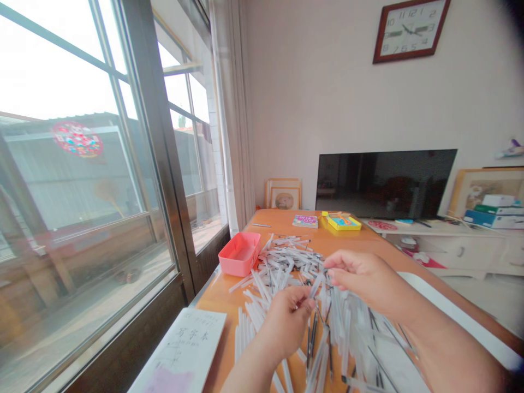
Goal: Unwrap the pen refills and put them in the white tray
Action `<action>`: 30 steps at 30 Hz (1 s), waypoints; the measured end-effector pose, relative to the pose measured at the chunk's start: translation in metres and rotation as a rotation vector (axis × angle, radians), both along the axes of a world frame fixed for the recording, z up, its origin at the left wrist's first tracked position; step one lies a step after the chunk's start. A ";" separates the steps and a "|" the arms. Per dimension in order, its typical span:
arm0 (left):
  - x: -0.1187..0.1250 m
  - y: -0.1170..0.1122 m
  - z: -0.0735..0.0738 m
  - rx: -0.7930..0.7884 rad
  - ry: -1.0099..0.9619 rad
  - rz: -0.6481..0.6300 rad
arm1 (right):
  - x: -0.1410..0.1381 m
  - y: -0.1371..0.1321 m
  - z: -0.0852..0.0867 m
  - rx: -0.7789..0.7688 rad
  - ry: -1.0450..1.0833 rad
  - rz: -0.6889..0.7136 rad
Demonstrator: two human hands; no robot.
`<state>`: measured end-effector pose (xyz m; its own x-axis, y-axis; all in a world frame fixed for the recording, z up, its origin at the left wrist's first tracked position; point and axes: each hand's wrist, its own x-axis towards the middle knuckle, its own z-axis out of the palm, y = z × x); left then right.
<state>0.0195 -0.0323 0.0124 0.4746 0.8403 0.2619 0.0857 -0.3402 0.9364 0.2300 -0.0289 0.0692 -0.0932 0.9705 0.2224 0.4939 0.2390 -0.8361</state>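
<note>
Pinching a clear tube (316, 284) near its lower end in the grip of the left hand (291, 314), long axis slanting up and away to the right, upper end pointing toward the right hand (358, 270), just short of its fingertips; holding the right grip narrow, cannot tell around what, if anything; hovering over a loose pile of tubes (289, 261) across the middle of the surface (282, 220), near a pink box (235, 266) at the left edge
</note>
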 end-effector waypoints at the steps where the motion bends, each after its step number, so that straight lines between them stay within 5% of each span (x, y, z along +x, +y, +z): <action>1: 0.000 0.000 0.000 0.000 -0.004 0.005 | 0.000 0.000 0.000 0.002 -0.007 0.003; 30: -0.002 0.002 -0.004 0.124 0.109 -0.007 | -0.002 -0.004 -0.001 -0.036 -0.055 0.074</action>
